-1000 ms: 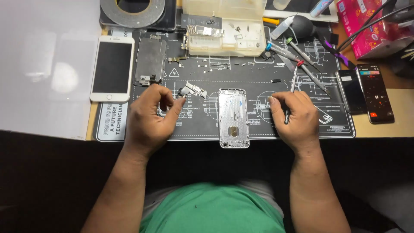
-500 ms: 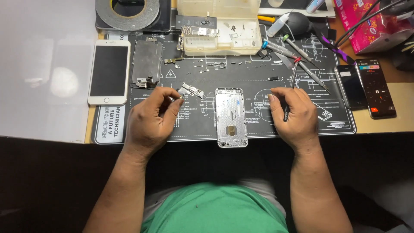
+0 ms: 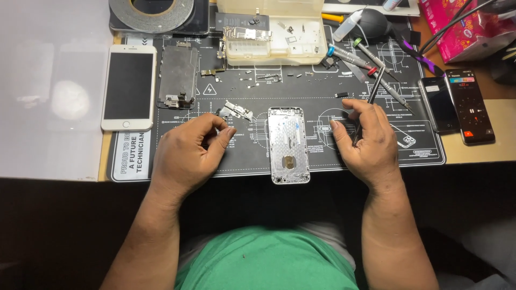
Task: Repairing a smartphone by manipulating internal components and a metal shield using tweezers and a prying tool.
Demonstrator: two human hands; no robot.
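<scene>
Silver gutted phone housing point(image 3: 288, 145) lies open-side up at the near middle of the black printed repair mat point(image 3: 408, 153), left hand point(image 3: 188, 153) curled beside small metal brackets point(image 3: 235, 110), right hand point(image 3: 365, 142) pinching black slim tweezers point(image 3: 368, 104)

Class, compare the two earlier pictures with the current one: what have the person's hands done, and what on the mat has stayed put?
The right hand has lifted its thin tool from lying near the mat to standing more upright. The left hand stays curled beside the small metal bracket. The silver phone housing and white phone have not moved.
</scene>
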